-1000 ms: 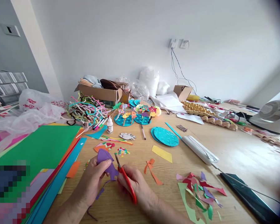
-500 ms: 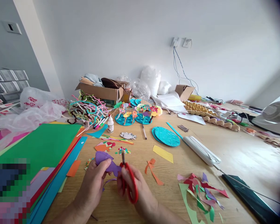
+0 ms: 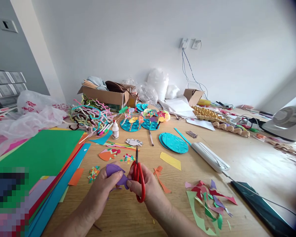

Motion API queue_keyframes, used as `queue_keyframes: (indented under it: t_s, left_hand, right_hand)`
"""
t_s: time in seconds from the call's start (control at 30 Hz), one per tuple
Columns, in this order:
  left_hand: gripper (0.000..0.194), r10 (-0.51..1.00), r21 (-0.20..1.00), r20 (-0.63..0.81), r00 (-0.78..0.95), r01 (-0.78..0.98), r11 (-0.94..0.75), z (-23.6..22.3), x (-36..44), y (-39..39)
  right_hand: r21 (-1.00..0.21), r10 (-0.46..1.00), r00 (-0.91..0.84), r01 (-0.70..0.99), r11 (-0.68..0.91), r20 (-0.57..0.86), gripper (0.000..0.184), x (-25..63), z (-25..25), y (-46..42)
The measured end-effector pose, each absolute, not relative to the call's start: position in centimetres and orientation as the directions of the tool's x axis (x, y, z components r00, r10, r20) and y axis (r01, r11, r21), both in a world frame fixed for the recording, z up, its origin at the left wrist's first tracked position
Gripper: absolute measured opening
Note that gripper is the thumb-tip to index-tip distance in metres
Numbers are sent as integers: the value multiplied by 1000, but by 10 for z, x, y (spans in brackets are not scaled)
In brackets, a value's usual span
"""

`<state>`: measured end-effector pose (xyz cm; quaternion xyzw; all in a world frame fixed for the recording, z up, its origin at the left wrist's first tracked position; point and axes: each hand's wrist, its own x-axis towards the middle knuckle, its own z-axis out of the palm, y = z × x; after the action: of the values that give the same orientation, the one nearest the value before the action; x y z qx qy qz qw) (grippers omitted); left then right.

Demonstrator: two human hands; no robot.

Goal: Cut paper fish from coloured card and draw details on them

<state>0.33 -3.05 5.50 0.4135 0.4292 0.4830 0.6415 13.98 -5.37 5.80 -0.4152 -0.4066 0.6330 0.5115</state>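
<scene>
Purple paper [image 3: 114, 171] is pinched between the thumb and fingers of my left hand [image 3: 106, 184]. My right hand [image 3: 148, 184] grips red-handled scissors [image 3: 141, 179], whose blades point up and away and look closed. Its thumb and a finger also touch the right end of the purple paper. Just beyond my hands lie an orange paper fish shape [image 3: 108, 154] and a heap of small coloured paper dots [image 3: 128, 158]. More confetti-like bits [image 3: 93, 173] lie left of my left hand. A fish drawing cut from white paper [image 3: 134, 142] lies farther back.
Stacked coloured paper [image 3: 39, 148] fills the left side. Paper scraps [image 3: 212, 200], a dark phone-like slab [image 3: 259, 207] and a white power strip [image 3: 210, 157] lie right. Blue discs [image 3: 174, 143], yellow paper [image 3: 170, 160] and a glue bottle [image 3: 115, 130] lie ahead.
The scissors have turned more upright in my right hand and shifted slightly right. My right fingers now touch the purple paper's end, and the paper has tilted. The view has shifted slightly.
</scene>
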Motion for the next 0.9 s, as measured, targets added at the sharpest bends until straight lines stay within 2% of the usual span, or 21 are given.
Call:
queue_keyframes:
  t_s: [0.17,0.3,0.43,0.53,0.67,0.9]
  left_hand:
    - [22,965,895,-219,145,-364,258,63,3,-30]
    - [25,969,845,-205,140,-473,247,66,3,-33]
    - [26,975,837,-199,96,-500,220,66,3,-35]
    - [27,977,837,-210,24,-512,193,64,3,-35]
    - [24,980,842,-199,11,-509,177,64,4,-34]
    - [22,980,849,-198,-23,-504,159,67,8,-34]
  right_hand:
    - [-951,991,-107,-291,-103,-74,23,145,57,-51]
    - [-984,987,-99,-117,-135,-124,25,142,51,-50]
    - [-996,979,-183,12,-84,-85,33,133,49,-55]
    - [-997,968,-241,45,-57,-66,41,128,50,-62]
    - [-995,961,-263,77,-63,-81,48,126,52,-65]
    - [-994,963,-257,96,-56,-79,48,126,49,-63]
